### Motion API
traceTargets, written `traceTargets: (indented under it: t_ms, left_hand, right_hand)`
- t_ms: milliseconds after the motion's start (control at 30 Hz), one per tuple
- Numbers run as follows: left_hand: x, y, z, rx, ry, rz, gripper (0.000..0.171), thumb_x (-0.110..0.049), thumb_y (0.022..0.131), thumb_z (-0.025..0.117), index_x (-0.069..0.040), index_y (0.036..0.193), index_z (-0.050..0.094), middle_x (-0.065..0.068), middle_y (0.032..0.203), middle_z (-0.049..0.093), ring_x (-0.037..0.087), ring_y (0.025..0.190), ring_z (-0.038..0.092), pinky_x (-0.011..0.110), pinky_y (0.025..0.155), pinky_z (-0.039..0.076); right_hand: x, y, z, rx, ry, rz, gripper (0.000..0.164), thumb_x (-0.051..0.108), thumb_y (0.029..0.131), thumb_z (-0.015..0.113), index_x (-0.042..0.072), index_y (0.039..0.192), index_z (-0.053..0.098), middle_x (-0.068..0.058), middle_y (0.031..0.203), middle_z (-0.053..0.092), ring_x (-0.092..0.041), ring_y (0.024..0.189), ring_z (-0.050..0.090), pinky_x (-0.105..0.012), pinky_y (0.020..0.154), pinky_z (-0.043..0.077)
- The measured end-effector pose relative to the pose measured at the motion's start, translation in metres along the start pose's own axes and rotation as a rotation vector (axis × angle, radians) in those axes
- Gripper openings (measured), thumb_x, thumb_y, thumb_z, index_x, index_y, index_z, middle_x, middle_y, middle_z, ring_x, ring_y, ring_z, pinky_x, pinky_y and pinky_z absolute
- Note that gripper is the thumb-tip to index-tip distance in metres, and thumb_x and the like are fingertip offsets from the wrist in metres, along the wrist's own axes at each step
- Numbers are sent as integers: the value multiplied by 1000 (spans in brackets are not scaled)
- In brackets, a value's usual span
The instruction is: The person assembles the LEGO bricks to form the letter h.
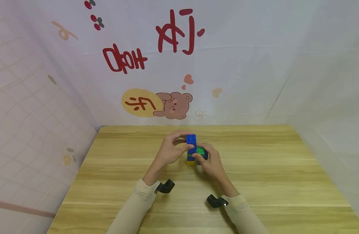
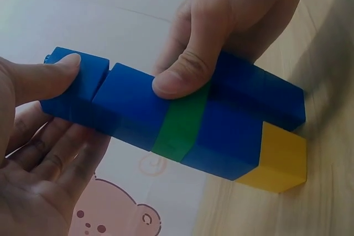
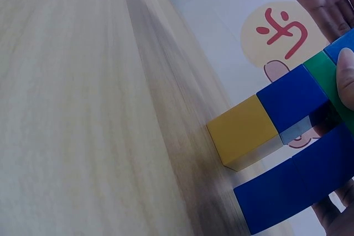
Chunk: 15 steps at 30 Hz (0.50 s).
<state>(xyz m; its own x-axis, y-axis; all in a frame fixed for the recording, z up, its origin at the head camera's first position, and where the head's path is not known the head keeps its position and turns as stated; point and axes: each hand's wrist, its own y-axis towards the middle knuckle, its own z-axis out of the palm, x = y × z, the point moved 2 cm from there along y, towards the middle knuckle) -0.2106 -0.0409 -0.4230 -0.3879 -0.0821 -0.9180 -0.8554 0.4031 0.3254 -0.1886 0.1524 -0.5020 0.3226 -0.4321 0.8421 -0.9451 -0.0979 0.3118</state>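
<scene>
A tower of toy building bricks stands on the table, with a yellow brick (image 2: 281, 158) at its foot and blue ones above. A green brick (image 1: 200, 150) with studs on top reaches over to a shorter blue column (image 3: 298, 182) beside it. My left hand (image 1: 169, 150) pinches the topmost blue brick (image 2: 91, 78) between thumb and fingers. In the left wrist view a thin gap shows between that brick and the blue one (image 2: 124, 95) below. My right hand (image 1: 212, 162) grips the tower around the green layer, thumb on the near side; its other fingers are partly hidden.
The wooden table (image 1: 124, 146) ends at a pale printed cloth wall (image 1: 241, 65) close behind the bricks. Another cloth wall (image 1: 27, 113) rises on the left. Black camera mounts (image 1: 165, 186) stick out from both wrists.
</scene>
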Motion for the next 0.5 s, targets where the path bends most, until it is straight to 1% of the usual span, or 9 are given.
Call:
traceTargets:
  t_ms: [100,200,333,500]
  left_hand:
    - [-1,1,0,9,23,-9,39,-6,91,77,-4,129,68,14,123,68,30,111,67,40,104,58]
    - [-3,1,-1,18,47,-24,38,-7,91,78,-7,128,69,13,121,68,30,110,68,48,105,57]
    - [-5,3,-2,37,80,-28,37,-10,91,78,-9,127,70,11,120,68,32,109,68,48,105,57]
    - [-5,5,-2,58,108,-13,37,-11,91,78,-8,127,70,12,118,68,32,107,70,48,104,57]
  right_hand:
    - [-1,0,0,0,-1,-3,35,26,91,79,19,124,70,-2,117,73,-19,103,58,-36,90,50]
    - [-1,0,0,3,-4,-2,35,26,91,78,19,124,70,-3,117,73,-19,103,58,-36,90,49]
    - [-2,0,0,5,-4,1,35,27,91,78,20,124,71,-2,116,73,-20,102,58,-37,89,49]
    - [-1,0,0,5,-4,-4,34,26,91,79,20,123,71,-1,115,73,-19,101,57,-36,89,48]
